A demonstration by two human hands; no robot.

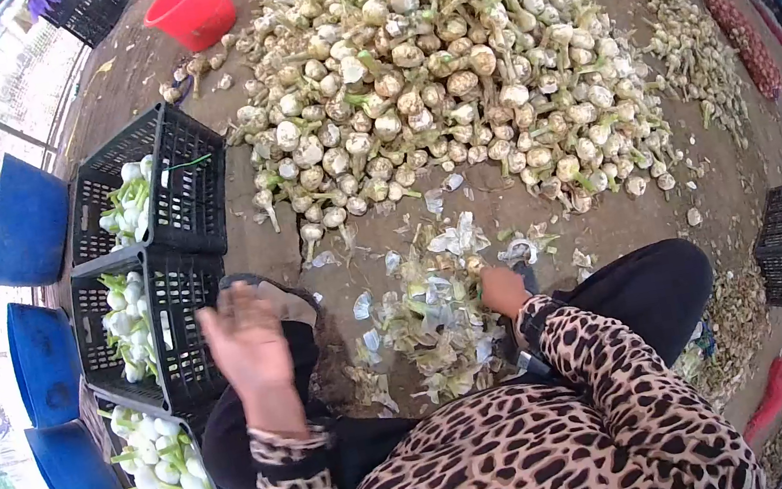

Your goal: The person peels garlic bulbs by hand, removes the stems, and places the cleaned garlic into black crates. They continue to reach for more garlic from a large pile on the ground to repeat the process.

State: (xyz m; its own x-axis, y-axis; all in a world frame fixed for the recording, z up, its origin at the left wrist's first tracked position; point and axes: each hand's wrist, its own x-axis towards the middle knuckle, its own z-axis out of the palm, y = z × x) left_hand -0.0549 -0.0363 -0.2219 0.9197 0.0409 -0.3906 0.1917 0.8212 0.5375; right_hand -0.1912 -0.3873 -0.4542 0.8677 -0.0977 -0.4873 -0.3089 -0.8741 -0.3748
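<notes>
On the ground ahead, a heap of bulbs (447,74) lies beyond scattered skins (437,313). The right hand (507,290) curls low beside them, holding what I can't tell; the left hand (249,342), blurred, spreads wide near crates (186,321) of white bulbs (164,471). Peeling seems in hand; the next move wants a firm grip. No writing is legible.

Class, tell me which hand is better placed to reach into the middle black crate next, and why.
Probably the left hand: it is beside the middle black crate, blurred but apparently open and empty. The right hand is farther away, over the peelings, its grip hard to make out.
</notes>
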